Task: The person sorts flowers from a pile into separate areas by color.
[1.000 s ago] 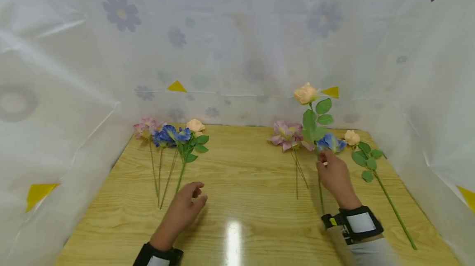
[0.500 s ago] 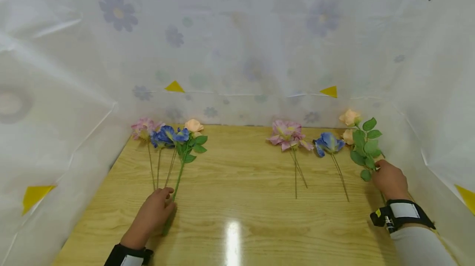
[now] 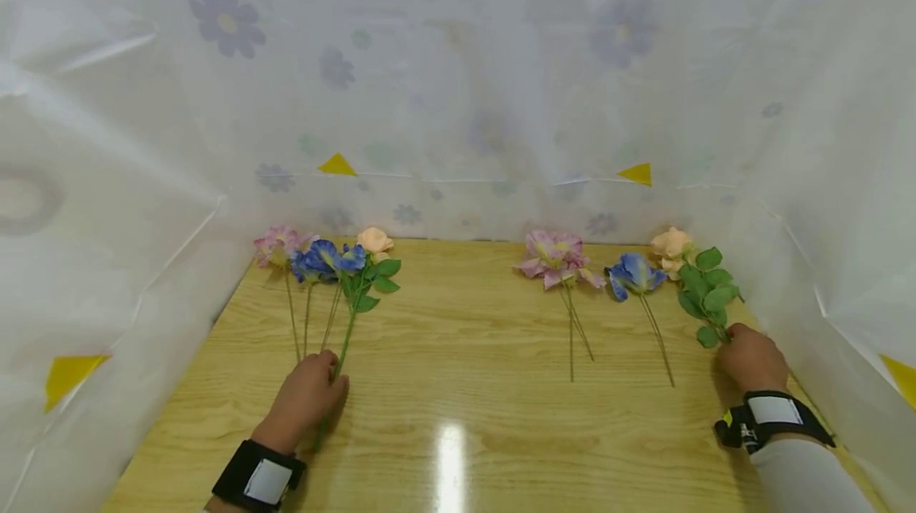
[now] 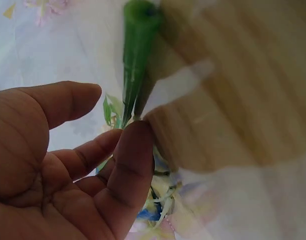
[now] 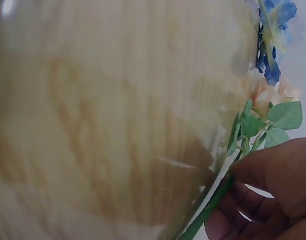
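Note:
At the right, my right hand [image 3: 753, 358] pinches the green stem [image 5: 212, 202] of a peach rose [image 3: 671, 242] between thumb and fingers, just below its leaves [image 3: 708, 290]. A second peach bloom shows partly behind it. At the left, my left hand [image 3: 304, 398] lies at the green stem [image 4: 137, 60] of another peach rose [image 3: 375, 241]. Its thumb [image 4: 75, 102] stands apart from the fingers, whose tips are right at the stem. Blue flowers [image 3: 327, 260] and a pink flower [image 3: 279, 246] lie beside that rose, their thin stems running toward the hand.
Between the hands, a pink flower [image 3: 553, 258] and a blue flower [image 3: 634, 276] lie near the back of the wooden table [image 3: 458, 338]. A pale patterned sheet [image 3: 458, 99] rises behind and at both sides.
My right hand has carried the peach rose rightward from beside the blue flower and lowered it by the other peach rose. My left hand has moved left to the rose stem.

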A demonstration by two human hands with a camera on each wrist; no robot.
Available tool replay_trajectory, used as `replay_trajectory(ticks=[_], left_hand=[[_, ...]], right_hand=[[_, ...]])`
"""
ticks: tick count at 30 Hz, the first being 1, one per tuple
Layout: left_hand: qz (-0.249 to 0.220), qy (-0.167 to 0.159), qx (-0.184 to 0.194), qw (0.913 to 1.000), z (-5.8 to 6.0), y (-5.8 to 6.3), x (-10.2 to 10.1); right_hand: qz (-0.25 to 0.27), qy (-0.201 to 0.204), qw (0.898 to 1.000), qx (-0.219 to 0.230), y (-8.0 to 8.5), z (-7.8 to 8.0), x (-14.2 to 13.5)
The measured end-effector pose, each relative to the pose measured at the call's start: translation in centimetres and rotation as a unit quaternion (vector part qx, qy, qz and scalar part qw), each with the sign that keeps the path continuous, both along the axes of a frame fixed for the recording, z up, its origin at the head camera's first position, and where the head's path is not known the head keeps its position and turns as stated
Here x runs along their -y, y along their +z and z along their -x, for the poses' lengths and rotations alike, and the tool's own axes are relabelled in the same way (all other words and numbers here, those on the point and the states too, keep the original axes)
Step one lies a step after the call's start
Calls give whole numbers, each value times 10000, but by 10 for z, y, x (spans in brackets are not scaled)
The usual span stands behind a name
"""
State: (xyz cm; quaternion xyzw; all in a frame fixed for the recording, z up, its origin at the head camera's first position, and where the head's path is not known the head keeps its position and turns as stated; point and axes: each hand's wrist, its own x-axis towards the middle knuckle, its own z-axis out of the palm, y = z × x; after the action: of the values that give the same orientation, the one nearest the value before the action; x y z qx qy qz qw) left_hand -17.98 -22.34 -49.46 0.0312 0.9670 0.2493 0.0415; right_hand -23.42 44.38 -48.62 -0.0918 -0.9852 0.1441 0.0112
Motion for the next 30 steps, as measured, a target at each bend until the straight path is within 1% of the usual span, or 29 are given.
replay_trajectory(ticks=[3, 5, 7, 9, 13, 16, 19, 21, 26, 28, 30], left_hand=[[57, 130, -117, 9998, 1, 1, 3], [105, 313, -243, 9992, 2, 2, 6], [205, 501, -413, 9977, 6, 3, 7], [307, 579, -528, 9965, 10, 4, 6], [445, 409, -465, 9971, 16, 4, -2], [485, 387, -168, 9979, 13, 5, -9], [477, 555, 106, 9973, 6, 8, -12], [500, 633, 223, 9965, 3, 9, -14], [656, 496, 177, 9965, 2, 9, -14], [657, 471, 118, 9967, 2, 7, -12], [576, 500, 143, 9970, 2, 7, -9]], right_hand=[[96, -125, 9997, -178, 1, -1, 6], [165, -233, 9989, -381, 3, -2, 11], [242, -276, 9967, -719, 4, -2, 17], [360, -261, 9931, -1081, 5, -3, 24], [657, -230, 9827, -1715, 3, -7, 47], [1042, -157, 9748, -1968, 2, -7, 71], [1397, 100, 9684, -2062, 2, -7, 95], [1552, 249, 9666, -2026, 2, -7, 108], [1721, 377, 9670, -1841, 2, -7, 126], [1756, 449, 9659, -1848, 0, -7, 133], [1776, 552, 9649, -1853, -2, -6, 140]])
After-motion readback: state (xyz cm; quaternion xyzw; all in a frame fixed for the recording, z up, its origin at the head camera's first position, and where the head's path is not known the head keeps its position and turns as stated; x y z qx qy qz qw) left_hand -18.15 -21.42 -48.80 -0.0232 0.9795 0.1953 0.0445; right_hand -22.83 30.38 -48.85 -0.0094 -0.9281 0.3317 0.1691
